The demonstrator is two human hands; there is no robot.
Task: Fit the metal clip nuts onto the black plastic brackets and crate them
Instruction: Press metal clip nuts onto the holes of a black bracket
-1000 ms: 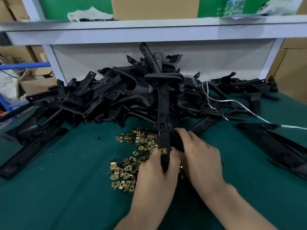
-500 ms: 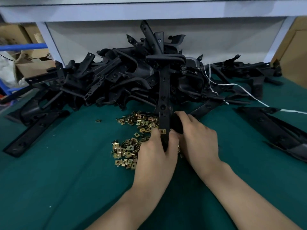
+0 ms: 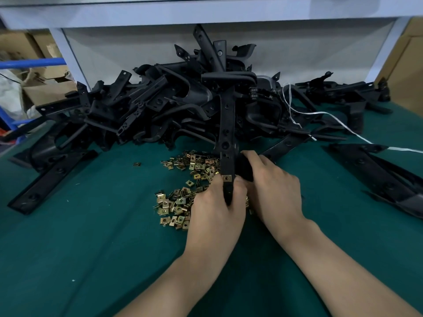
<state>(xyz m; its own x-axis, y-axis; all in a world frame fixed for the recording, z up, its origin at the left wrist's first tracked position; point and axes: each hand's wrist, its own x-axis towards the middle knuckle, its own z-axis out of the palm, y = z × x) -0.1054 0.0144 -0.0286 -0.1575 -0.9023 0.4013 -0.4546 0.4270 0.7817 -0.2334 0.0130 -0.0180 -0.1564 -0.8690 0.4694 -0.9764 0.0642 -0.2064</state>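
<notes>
A long black bracket [image 3: 226, 124] is held over the middle of the desk [image 3: 91, 248], near end pinched in the grip of the left hand [image 3: 215, 207], right by a fitted clip nut [image 3: 227, 178]. The right hand [image 3: 274, 191] is curled round it just beside. Some loose nuts [image 3: 180, 197] are scattered to the left, with the bracket pile [image 3: 160, 106] at the far side.

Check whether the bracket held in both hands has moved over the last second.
No. The bracket keeps its place against the loose clip nuts beside it; only the camera shifted.

Green table top [image 3: 91, 259]. White shelf [image 3: 206, 14] above, white board [image 3: 137, 49] behind. Brown boxes [image 3: 45, 90] left, big carton [image 3: 407, 72] right. Blue pipe [image 3: 32, 63] left. Dim light.
</notes>
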